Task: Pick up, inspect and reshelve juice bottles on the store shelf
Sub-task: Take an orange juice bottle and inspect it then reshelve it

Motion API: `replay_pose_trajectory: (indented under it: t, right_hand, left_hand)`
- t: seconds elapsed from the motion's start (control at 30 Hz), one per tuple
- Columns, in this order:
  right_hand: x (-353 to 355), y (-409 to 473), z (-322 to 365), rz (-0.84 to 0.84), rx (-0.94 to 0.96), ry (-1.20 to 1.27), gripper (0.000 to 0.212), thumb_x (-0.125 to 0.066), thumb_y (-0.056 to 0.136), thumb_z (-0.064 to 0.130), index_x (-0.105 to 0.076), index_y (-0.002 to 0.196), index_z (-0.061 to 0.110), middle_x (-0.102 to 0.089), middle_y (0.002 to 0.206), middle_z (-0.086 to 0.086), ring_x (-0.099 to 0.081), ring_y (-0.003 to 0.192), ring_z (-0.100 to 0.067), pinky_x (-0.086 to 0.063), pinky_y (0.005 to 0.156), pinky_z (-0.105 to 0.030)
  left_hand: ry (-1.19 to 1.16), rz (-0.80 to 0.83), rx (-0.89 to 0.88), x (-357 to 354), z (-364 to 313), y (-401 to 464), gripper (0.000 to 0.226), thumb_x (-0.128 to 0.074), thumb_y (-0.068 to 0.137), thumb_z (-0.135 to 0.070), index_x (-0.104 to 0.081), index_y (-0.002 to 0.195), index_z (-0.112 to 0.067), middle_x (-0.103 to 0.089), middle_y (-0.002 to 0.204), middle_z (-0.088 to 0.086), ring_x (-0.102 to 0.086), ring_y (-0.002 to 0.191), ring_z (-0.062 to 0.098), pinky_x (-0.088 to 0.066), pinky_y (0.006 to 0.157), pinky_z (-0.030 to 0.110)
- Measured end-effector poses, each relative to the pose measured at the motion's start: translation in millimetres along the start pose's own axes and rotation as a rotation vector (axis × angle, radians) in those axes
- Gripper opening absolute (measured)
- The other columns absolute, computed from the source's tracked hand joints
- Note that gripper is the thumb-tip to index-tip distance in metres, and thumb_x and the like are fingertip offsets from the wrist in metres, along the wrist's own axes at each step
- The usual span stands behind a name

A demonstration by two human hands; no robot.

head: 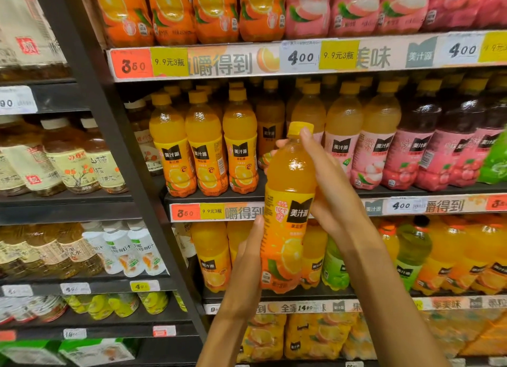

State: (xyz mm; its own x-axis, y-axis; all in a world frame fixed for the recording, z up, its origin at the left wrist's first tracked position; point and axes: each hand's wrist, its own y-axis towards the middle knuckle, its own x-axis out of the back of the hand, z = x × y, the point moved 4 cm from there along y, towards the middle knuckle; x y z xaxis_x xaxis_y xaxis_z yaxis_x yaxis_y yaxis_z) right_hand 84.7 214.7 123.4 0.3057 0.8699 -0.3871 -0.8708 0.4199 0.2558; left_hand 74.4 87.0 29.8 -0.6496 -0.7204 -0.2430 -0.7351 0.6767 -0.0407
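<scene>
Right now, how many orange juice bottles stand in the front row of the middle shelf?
3: left bottle, middle bottle, right bottle, side by side left of the held bottle. More stand behind, partly hidden.

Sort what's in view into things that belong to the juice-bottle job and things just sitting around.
Job:
- clear plastic orange juice bottle with yellow cap, held by both hands
- left hand
- right hand
- gap in the row of orange juice bottles

Sitting around:
- pink-labelled lychee juice bottles
- brown tea bottles with cream labels
- orange price tag
</scene>
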Motion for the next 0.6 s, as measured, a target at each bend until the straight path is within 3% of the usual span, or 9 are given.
replay_pose_trajectory:
  t: [0.13, 0.23, 0.33, 0.4, 0.5, 0.6]
  right_hand:
    - [-0.7, 0.2, -3.1, 0.072, -0.055, 0.156, 0.038, -0.056, 0.084, 0.045, -0.073, 0.094, 0.012, -0.073, 0.094, -0.011, -0.07, 0.088, -0.022, -0.058, 0.074, -0.033]
    - [-1.5, 0.8, -14.4, 0.086, -0.126, 0.311, 0.042, -0.057, 0.082, 0.044, -0.069, 0.091, 0.005, -0.072, 0.088, -0.014, -0.071, 0.079, -0.025, -0.059, 0.068, -0.035]
    - [3.3, 1.6, -23.9, 0.054, -0.146, 0.323, 0.038, -0.057, 0.083, 0.043, -0.069, 0.084, 0.007, -0.071, 0.08, -0.012, -0.07, 0.071, -0.023, -0.059, 0.065, -0.033]
    - [8.1, 1.4, -26.4, 0.002, -0.155, 0.256, 0.037, -0.06, 0.08, 0.045, -0.072, 0.082, 0.01, -0.072, 0.08, -0.01, -0.07, 0.072, -0.023, -0.059, 0.066, -0.034]
    - [14.8, 2.3, -32.0, -0.075, -0.233, 0.205, 0.047, -0.064, 0.077, 0.047, -0.066, 0.103, 0.007, -0.072, 0.085, -0.011, -0.071, 0.077, -0.025, -0.059, 0.064, -0.034]
    - [18.5, 1.7, -39.1, -0.086, -0.335, 0.216, 0.057, -0.057, 0.086, 0.05, -0.06, 0.122, 0.005, -0.069, 0.096, -0.014, -0.068, 0.089, -0.028, -0.058, 0.066, -0.033]
  left_hand:
    - [-0.165, 0.167, 0.106, -0.2, -3.2, -6.7, 0.068, -0.043, 0.085, -0.066, -0.063, 0.118, -0.01, -0.07, 0.095, 0.021, -0.07, 0.078, 0.03, -0.056, 0.065, 0.037]
    - [-0.178, 0.265, 0.158, -4.9, -1.7, -13.0, 0.074, -0.04, 0.088, -0.064, -0.058, 0.121, 0.0, -0.067, 0.093, 0.023, -0.067, 0.078, 0.033, -0.055, 0.067, 0.039]
    - [-0.056, 0.253, 0.168, -3.3, -1.5, -15.3, 0.069, -0.035, 0.088, -0.064, -0.062, 0.12, -0.009, -0.068, 0.103, 0.022, -0.068, 0.091, 0.033, -0.055, 0.081, 0.045]
    - [0.063, 0.241, 0.143, 0.6, -6.6, -15.4, 0.059, -0.041, 0.087, -0.063, -0.06, 0.124, -0.021, -0.069, 0.112, 0.012, -0.067, 0.104, 0.026, -0.054, 0.089, 0.04]
    - [0.069, 0.233, 0.15, 3.2, -8.4, -18.3, 0.051, -0.054, 0.078, -0.06, -0.063, 0.118, -0.03, -0.07, 0.113, 0.01, -0.067, 0.104, 0.026, -0.055, 0.085, 0.037]
    - [-0.046, 0.185, 0.18, 3.2, -4.0, -21.3, 0.054, -0.061, 0.069, -0.061, -0.067, 0.112, -0.029, -0.07, 0.11, 0.017, -0.068, 0.098, 0.029, -0.056, 0.078, 0.041]
